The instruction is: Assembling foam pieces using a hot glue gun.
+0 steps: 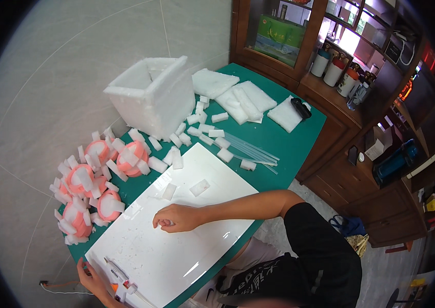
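My right hand (179, 218) is curled closed over the middle of a glossy white board (161, 267). Something pale may be between its fingertips, too small to make out. Just beyond it two small white foam blocks (200, 188) lie on the board. My left hand (93, 281) is at the board's near left corner with thumb and fingers apart. Beside it on the board lies a white hot glue gun (116, 270) with a clear glue stick (145, 297) out of its back end. Specks of debris dot the board near the gun.
On the green table (294, 154), pink rings with white foam pieces (81, 179) cluster at left. A large white foam box (163, 102) stands behind. Small foam blocks (207, 128), clear glue sticks (251, 151), foam sheets (245, 100) and a black object (300, 108) lie farther back. Wooden cabinets (325, 97) border the right.
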`<state>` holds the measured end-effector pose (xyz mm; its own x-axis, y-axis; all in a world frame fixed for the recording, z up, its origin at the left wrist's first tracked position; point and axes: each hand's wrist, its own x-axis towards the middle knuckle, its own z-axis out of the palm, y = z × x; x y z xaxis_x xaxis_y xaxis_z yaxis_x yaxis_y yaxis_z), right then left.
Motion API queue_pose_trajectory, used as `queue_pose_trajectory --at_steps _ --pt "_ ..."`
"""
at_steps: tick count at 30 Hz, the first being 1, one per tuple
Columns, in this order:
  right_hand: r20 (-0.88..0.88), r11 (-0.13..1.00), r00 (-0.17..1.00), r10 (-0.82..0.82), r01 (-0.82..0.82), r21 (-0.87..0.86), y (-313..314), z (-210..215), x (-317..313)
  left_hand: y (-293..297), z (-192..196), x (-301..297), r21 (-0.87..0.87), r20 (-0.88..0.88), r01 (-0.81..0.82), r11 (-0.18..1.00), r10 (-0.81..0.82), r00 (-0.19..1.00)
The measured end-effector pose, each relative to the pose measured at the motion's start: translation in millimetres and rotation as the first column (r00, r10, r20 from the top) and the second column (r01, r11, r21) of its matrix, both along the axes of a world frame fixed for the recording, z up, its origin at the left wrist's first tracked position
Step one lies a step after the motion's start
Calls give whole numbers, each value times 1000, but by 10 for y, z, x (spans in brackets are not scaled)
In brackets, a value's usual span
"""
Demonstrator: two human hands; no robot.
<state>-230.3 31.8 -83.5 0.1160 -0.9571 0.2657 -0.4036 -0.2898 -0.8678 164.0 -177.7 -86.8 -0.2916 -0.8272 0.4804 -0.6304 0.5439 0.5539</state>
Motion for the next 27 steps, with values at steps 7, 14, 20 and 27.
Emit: queue_pose_trajectory --at_steps 7,14,20,27 --pt "-3 1000 1000 12 -12 0 -17 -34 0 7 11 -6 -4 19 -8 1000 8 1000" --pt "-8 999 1000 15 -14 31 -15 -35 -6 22 26 -27 9 7 -14 1000 14 1000" --pt "-28 999 1000 6 -5 35 -18 -37 -2 -7 -3 9 29 13 -21 999 21 1000" --pt "-14 1000 1000 2 -2 14 -19 -83 8 0 0 11 42 20 -25 999 24 1000"
